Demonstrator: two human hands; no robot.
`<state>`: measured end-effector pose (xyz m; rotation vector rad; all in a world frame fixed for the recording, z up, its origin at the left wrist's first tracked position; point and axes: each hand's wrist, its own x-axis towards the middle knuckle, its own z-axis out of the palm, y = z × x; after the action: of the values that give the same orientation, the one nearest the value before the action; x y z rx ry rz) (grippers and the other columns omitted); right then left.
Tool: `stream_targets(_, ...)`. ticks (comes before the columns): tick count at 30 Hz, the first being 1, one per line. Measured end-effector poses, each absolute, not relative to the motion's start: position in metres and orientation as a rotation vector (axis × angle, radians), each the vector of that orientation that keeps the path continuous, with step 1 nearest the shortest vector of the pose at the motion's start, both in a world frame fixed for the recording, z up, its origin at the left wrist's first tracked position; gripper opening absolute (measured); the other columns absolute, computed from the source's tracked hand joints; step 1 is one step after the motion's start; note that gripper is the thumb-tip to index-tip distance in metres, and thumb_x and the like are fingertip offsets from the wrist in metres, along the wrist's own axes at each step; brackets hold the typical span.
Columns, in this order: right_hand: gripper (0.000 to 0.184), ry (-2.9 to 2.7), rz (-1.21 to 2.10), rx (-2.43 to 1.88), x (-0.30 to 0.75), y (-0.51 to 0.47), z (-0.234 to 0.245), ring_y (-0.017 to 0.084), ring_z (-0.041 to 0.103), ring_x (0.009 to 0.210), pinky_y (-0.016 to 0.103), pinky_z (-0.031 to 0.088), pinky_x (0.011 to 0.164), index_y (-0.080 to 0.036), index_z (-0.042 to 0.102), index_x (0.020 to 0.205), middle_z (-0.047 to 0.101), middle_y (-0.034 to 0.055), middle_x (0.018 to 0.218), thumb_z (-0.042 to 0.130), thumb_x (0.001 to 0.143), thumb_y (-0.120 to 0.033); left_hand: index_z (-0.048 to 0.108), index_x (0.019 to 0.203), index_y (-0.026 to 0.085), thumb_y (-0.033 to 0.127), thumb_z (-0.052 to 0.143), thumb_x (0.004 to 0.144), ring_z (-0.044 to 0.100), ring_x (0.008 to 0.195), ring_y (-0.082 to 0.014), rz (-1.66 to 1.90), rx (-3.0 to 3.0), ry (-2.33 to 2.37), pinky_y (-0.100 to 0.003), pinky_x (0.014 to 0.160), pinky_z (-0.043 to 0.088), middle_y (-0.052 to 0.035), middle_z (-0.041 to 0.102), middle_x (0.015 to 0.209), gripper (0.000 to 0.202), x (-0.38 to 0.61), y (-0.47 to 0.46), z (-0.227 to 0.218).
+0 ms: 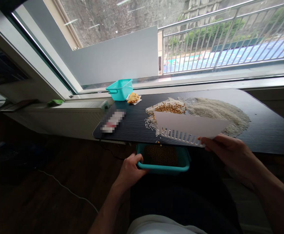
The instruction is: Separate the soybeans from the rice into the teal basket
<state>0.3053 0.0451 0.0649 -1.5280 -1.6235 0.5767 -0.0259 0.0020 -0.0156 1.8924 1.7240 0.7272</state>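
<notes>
Pixelation covers the flat oblong item [113, 121] at the left of the black wood-grain tabletop [268, 123], so any label on it cannot be read. Just below the table's near edge, the left hand [132, 168] grips a teal plastic tub [166, 169] by its left corner, thumb over the rim; soybeans [160, 155] cover its bottom. A second teal basket [121, 91] (its inside mostly hidden) stands by the window, next to a golden, crisp-looking piece [133, 97] on white paper. The right hand [226, 143] pinches the near right corner of a white slotted plastic panel [188, 125], thumb and fingers closed on it. The panel slants before spread white rice [215, 110], with more soybeans clustered at the rice's left part.
</notes>
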Motion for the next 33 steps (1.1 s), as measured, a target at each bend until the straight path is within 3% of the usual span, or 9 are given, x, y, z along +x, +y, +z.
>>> stream_targets(8, 0.053, -1.658, 0.768, -1.436, 0.298, 0.042, 0.066, 0.025, 0.067, 0.075, 0.035, 0.057, 0.068, -0.024, 0.079, 0.073, 0.075, 0.0059, 0.077, 0.070, 0.074, -0.076, 0.050, 0.065, 0.020, 0.025, 0.072, 0.072, 0.048, 0.064, -0.0129, 0.723, 1.910, 1.722, -0.025, 0.062, 0.032, 0.0037, 0.047, 0.070, 0.023, -0.027, 0.003, -0.016)
stream_targets(19, 0.059, -1.668, 0.818, -1.366, 0.286, 0.035, 0.078, 0.020, 0.061, 0.060, 0.032, 0.055, 0.058, -0.025, 0.073, 0.063, 0.068, 0.0046, 0.063, 0.069, 0.070, -0.083, 0.050, 0.065, 0.020, 0.026, 0.072, 0.072, 0.048, 0.064, -0.0125, 0.725, 1.888, 1.720, -0.025, 0.063, 0.032, 0.0040, 0.046, 0.070, 0.024, -0.027, 0.003, -0.017)
stream_targets(26, 0.051, -1.617, 0.832, -1.408, 0.269, 0.032, 0.055, 0.017, 0.060, 0.054, 0.029, 0.050, 0.052, -0.025, 0.073, 0.064, 0.067, 0.0017, 0.058, 0.066, 0.078, -0.073, 0.052, 0.066, 0.020, 0.024, 0.073, 0.071, 0.048, 0.064, -0.0125, 0.725, 1.854, 1.728, -0.025, 0.062, 0.032, 0.0036, 0.048, 0.071, 0.021, -0.026, 0.002, -0.016)
stream_targets(33, 0.043, -1.387, 0.639, -1.631, 0.303, 0.039, 0.054, 0.020, 0.061, 0.054, 0.032, 0.045, 0.052, -0.025, 0.077, 0.069, 0.070, 0.0020, 0.055, 0.070, 0.070, -0.067, 0.053, 0.065, 0.020, 0.027, 0.074, 0.072, 0.047, 0.063, -0.0119, 0.724, 1.814, 1.741, -0.024, 0.061, 0.032, 0.0045, 0.047, 0.070, 0.024, -0.025, 0.002, -0.013)
